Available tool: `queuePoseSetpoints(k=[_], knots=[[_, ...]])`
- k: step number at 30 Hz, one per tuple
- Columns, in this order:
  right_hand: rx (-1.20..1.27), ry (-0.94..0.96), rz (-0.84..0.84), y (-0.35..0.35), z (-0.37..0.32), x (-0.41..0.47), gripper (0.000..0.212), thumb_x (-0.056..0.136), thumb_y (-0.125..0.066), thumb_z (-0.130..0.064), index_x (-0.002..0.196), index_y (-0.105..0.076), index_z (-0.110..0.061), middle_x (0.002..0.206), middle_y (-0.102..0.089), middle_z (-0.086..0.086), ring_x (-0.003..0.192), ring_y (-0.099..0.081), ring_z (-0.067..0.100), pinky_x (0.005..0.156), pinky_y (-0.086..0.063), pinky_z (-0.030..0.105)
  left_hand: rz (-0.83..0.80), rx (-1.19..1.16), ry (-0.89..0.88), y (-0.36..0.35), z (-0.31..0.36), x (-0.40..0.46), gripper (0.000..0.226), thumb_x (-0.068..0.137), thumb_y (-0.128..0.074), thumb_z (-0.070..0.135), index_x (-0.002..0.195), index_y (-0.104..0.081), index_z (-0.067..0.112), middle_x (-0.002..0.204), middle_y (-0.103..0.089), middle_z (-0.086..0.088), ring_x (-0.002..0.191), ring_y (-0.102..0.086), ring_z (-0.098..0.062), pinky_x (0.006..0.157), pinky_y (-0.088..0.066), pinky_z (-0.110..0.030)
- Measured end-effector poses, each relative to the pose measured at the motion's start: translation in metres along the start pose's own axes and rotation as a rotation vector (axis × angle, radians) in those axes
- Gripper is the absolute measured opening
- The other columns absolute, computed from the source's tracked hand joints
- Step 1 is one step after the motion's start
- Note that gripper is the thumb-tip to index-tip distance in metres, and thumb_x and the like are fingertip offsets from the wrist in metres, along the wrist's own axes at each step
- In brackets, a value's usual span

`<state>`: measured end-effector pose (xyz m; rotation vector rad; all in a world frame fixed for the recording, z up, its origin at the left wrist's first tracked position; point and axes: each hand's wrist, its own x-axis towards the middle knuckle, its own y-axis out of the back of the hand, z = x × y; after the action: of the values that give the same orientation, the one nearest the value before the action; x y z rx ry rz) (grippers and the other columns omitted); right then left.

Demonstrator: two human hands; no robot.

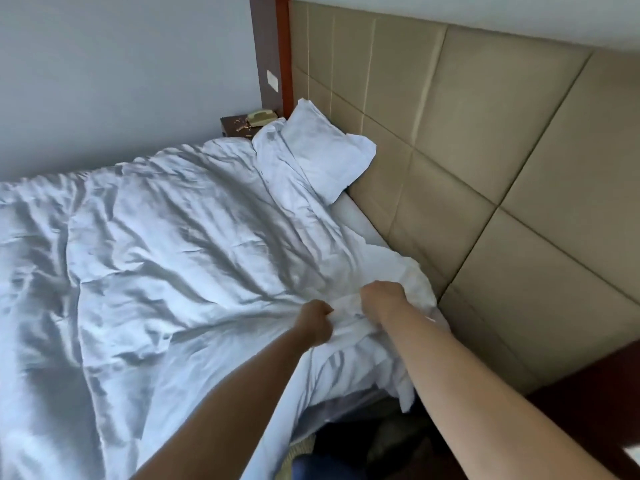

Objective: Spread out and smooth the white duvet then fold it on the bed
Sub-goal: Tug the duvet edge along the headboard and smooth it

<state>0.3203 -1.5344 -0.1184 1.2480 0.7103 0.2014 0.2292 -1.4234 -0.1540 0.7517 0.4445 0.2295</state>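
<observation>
Duvet (156,244) rumpled across bed; left hand (316,322) and right hand (381,299) fingers clench its corner; pillow (325,157) against headboard (485,150).

The duvet (156,254) runs off the left and bottom edges, so its far extent cannot be seen. The fingertips of the left hand (315,323) and right hand (382,301) are buried in bunched fabric. Small objects on the nightstand (239,128) are too tiny to identify. The dark shapes on the floor below the bed corner are unclear.
</observation>
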Motion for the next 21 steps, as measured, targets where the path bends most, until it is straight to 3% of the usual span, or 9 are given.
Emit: queuePoseSetpoints(k=[4, 6, 8, 10, 13, 14, 16, 19, 21], knots=[[0.275, 0.05, -0.394, -0.017, -0.003, 0.009, 0.047, 0.097, -0.038, -0.025, 0.142, -0.04, -0.012, 0.147, -0.04, 0.009, 0.129, -0.044, 0.028, 0.104, -0.036, 0.037, 0.013, -0.121, 0.101, 0.008, -0.006, 0.015, 0.026, 0.078, -0.052, -0.007, 0.09, -0.075, -0.002, 0.074, -0.07, -0.013, 0.066, -0.063, -0.02, 0.054, -0.043, -0.021], [0.428, 0.027, -0.62, -0.018, -0.003, 0.01, 0.065, 0.085, -0.056, -0.025, 0.144, -0.035, -0.009, 0.143, -0.043, 0.012, 0.123, -0.048, 0.03, 0.099, -0.04, 0.037, 0.056, -0.182, 0.143, 0.016, -0.01, 0.024, 0.013, 0.079, -0.062, 0.001, 0.08, -0.074, -0.002, 0.051, -0.058, -0.001, 0.047, -0.051, -0.012, 0.046, -0.039, -0.017], [0.551, 0.011, -0.732, -0.014, -0.004, 0.01, 0.069, 0.074, -0.071, -0.019, 0.137, -0.044, -0.007, 0.126, -0.055, 0.01, 0.111, -0.054, 0.029, 0.091, -0.045, 0.035, 0.082, -0.26, 0.149, 0.026, -0.009, 0.033, 0.007, 0.077, -0.067, 0.003, 0.075, -0.073, 0.004, 0.053, -0.056, 0.001, 0.051, -0.052, -0.011, 0.051, -0.043, -0.02], [0.549, 0.058, -0.554, -0.012, -0.011, 0.012, 0.061, 0.076, -0.073, -0.016, 0.132, -0.049, -0.01, 0.127, -0.056, 0.008, 0.113, -0.055, 0.029, 0.091, -0.046, 0.034, 0.088, -0.325, 0.153, 0.036, -0.006, 0.036, 0.015, 0.079, -0.062, -0.003, 0.082, -0.072, 0.008, 0.061, -0.058, 0.0, 0.056, -0.053, -0.012, 0.049, -0.044, -0.019], [0.489, 0.049, -0.185, -0.002, -0.019, 0.018, 0.032, 0.085, -0.06, -0.019, 0.116, -0.056, -0.01, 0.117, -0.059, 0.009, 0.106, -0.059, 0.028, 0.084, -0.05, 0.032, 0.082, -0.381, 0.092, 0.053, -0.012, 0.04, 0.028, 0.083, -0.049, -0.008, 0.1, -0.068, 0.004, 0.067, -0.058, -0.004, 0.047, -0.05, -0.006, 0.039, -0.037, -0.012], [0.513, 0.04, -0.1, 0.005, -0.02, 0.018, 0.021, 0.086, -0.057, -0.019, 0.105, -0.057, -0.012, 0.108, -0.06, 0.007, 0.101, -0.06, 0.027, 0.077, -0.048, 0.031, 0.072, -0.364, 0.043, 0.059, -0.016, 0.041, 0.032, 0.083, -0.049, -0.009, 0.107, -0.065, 0.003, 0.073, -0.061, -0.006, 0.047, -0.052, -0.004, 0.041, -0.038, -0.011], [0.598, 0.017, 0.026, 0.019, -0.023, 0.017, 0.006, 0.086, -0.052, -0.016, 0.09, -0.056, -0.014, 0.096, -0.058, 0.005, 0.092, -0.06, 0.026, 0.069, -0.041, 0.028, -0.009, -0.256, -0.055, 0.068, -0.028, 0.038, 0.045, 0.081, -0.056, -0.009, 0.123, -0.057, 0.008, 0.101, -0.066, -0.013, 0.074, -0.059, -0.006, 0.058, -0.044, -0.015], [0.722, 0.007, 0.192, 0.035, -0.035, 0.011, 0.015, 0.083, -0.047, -0.009, 0.071, -0.052, -0.017, 0.081, -0.057, 0.001, 0.084, -0.057, 0.026, 0.066, -0.038, 0.027, -0.246, -0.132, -0.088, 0.054, -0.046, 0.021, 0.078, 0.066, -0.077, -0.001, 0.132, -0.042, 0.02, 0.123, -0.057, -0.004, 0.104, -0.055, -0.015, 0.081, -0.047, -0.023], [0.783, 0.017, 0.263, 0.038, -0.047, 0.004, 0.028, 0.08, -0.047, -0.007, 0.058, -0.038, -0.021, 0.067, -0.047, -0.005, 0.077, -0.051, 0.024, 0.063, -0.034, 0.026, -0.211, -0.156, -0.035, 0.041, -0.059, 0.008, 0.096, 0.057, -0.086, 0.012, 0.139, -0.036, 0.019, 0.127, -0.054, -0.001, 0.107, -0.055, -0.017, 0.084, -0.047, -0.025]])
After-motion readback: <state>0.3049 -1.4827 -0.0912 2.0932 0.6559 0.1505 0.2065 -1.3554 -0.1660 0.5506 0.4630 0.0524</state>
